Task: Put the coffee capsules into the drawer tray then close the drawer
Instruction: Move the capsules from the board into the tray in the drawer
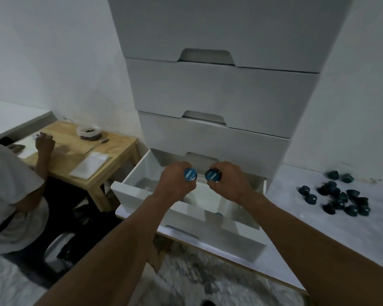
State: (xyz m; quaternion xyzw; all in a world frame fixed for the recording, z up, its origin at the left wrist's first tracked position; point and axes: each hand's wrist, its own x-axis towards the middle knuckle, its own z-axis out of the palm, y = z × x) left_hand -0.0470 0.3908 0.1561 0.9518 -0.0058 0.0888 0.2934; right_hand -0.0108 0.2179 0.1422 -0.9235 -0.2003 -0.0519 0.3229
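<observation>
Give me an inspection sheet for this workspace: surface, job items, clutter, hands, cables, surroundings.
Surface: white surface right of the drawer unit.
Job's things: pile of dark blue capsules loose on the surface; bottom drawer open, white tray inside.
Clutter: nothing seen.
Hands: left hand holds the left capsule; right hand holds the right capsule; both above the drawer.
Cables: nothing seen.
Surroundings: another person seated at a wooden table on the left.

arms outstretched, left hand (175,184) and right hand (230,182) each curled round a capsule (190,174)
</observation>
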